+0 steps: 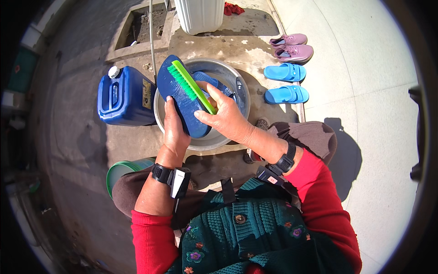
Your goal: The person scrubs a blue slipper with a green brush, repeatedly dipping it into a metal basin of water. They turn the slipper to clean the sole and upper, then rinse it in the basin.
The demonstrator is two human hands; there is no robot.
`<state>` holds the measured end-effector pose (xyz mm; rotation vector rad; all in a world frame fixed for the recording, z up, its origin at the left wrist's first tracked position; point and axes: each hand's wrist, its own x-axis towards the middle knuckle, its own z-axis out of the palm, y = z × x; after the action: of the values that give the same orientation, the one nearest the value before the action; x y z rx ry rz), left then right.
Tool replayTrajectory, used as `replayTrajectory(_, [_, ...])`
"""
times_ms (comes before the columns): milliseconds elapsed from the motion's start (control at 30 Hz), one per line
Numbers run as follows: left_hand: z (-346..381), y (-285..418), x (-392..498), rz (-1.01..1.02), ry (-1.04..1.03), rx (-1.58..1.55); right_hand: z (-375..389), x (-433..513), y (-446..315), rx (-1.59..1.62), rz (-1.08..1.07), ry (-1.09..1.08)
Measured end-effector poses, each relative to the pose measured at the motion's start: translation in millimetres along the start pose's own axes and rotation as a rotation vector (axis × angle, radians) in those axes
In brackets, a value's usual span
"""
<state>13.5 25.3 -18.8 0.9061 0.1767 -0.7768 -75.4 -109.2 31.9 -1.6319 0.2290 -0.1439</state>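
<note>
A dark blue slipper (pixel 166 81), wet on its upturned face, tilts above a round metal basin (pixel 220 138). My left hand (pixel 176 128) grips its left edge, thumb on the surface. In my right hand (pixel 226 113) is a bright green scrubbing brush (pixel 195 87), held by the lower end of its handle. Its green bristles rest against or just over the slipper; exact contact is hard to tell. Another blue slipper (pixel 206 78) lies inside the basin, partly hidden behind my right hand and the brush.
Left of the basin stands a blue plastic jerrycan (pixel 128 96) with a white cap. A green bucket (pixel 119 170) is by my left knee. To the right sit light blue slides (pixel 286 94) and pink shoes (pixel 295 53). A white tub (pixel 200 15) and a hose (pixel 152 41) are beyond.
</note>
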Motion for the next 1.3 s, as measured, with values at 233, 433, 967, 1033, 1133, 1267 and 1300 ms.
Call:
replayTrajectory(233, [-0.4,-3.0,-0.9,0.076,0.145,0.44,1.9,-6.4,5.9,-0.505,-0.169,0.117])
replayTrajectory(433, [-9.0,-10.8,-11.9,0.104,-0.231,0.117,8.0,-10.5,9.6,-0.579,-0.379,0.011])
replayTrajectory(967, [21.3,-12.0,-21.5,-0.081,-0.161,0.301,-34.2,28.7,5.4,-0.948,-0.173,0.191])
replayTrajectory(1033, [18.0,-13.9,-20.7,-0.125,-0.168,0.262,-40.2,33.0,5.5,-0.859,-0.048,0.196])
replayTrajectory(1133, [9.9,-8.9,-14.8,-0.149,-0.167,0.134,-39.0,24.7,1.9,-0.765,-0.046,0.111])
replayTrajectory(1267, [2.7,-4.4,-8.2,-0.113,-0.112,0.053,-20.8,-2.6,-3.2,-0.972,-0.257,-0.021])
replayTrajectory(1300, [2.7,-5.5,-8.9,-0.101,-0.129,0.124,-19.5,-3.3,-3.6,-1.017,-0.265,0.008])
